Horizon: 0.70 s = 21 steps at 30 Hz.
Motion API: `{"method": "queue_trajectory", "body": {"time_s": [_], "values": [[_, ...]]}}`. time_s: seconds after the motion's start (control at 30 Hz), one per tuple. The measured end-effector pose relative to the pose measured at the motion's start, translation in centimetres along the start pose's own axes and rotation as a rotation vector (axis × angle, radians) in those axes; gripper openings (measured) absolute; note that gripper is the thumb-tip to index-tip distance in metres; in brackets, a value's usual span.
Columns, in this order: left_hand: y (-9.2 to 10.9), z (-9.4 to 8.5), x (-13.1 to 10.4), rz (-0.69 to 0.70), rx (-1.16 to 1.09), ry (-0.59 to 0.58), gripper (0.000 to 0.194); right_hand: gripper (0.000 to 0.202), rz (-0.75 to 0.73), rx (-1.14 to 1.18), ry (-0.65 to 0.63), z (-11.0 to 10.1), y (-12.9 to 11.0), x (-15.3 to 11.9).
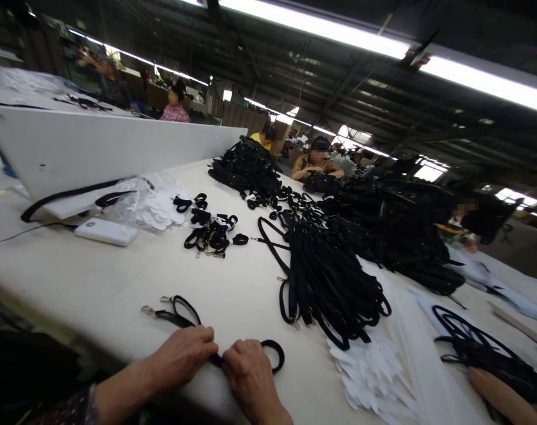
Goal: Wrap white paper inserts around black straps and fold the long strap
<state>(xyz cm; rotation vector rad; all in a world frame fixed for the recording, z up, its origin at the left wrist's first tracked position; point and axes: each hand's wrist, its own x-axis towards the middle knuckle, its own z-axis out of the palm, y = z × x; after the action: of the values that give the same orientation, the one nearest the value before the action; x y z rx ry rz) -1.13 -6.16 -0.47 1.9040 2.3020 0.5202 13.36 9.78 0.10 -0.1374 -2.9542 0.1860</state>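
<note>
A thin black strap (pixel 192 321) lies at the near edge of the pale desk (pixel 95 283). It has small metal clips at its far end and makes a loop by the right hand (pixel 250 369). The left hand (pixel 184 354) and the right hand both pinch it, fingers curled shut. A big pile of black straps (pixel 325 277) sits further back.

A black strap (pixel 215 339) with silver-coloured clips is seen on the cream table (pixel 95 283). Beyond that strap, a black heap of straps (pixel 325 277) is found, with white paper pieces (pixel 374 372) at its near edge. To the strap's far left, a white power bank (pixel 106 231) is shown.
</note>
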Motion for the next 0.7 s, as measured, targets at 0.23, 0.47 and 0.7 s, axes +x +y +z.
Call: {"method": "queue_trajectory", "body": {"time_s": [0.23, 0.47, 0.7], "values": [[0.0, 0.2, 0.1, -0.019, -0.044, 0.001, 0.018, 0.012, 0.017, 0.184, 0.121, -2.5, 0.6, 0.1], [-0.1, 1.0, -0.1, -0.086, -0.102, -0.011, 0.023, 0.016, 0.465, 0.243, 0.058, -3.2, -1.0, -5.1], [1.6, 1.6, 0.1, -0.013, -0.020, 0.042, 0.023, 0.007, 0.624, 0.260, 0.095, -2.1, -0.9, -2.6]]}}
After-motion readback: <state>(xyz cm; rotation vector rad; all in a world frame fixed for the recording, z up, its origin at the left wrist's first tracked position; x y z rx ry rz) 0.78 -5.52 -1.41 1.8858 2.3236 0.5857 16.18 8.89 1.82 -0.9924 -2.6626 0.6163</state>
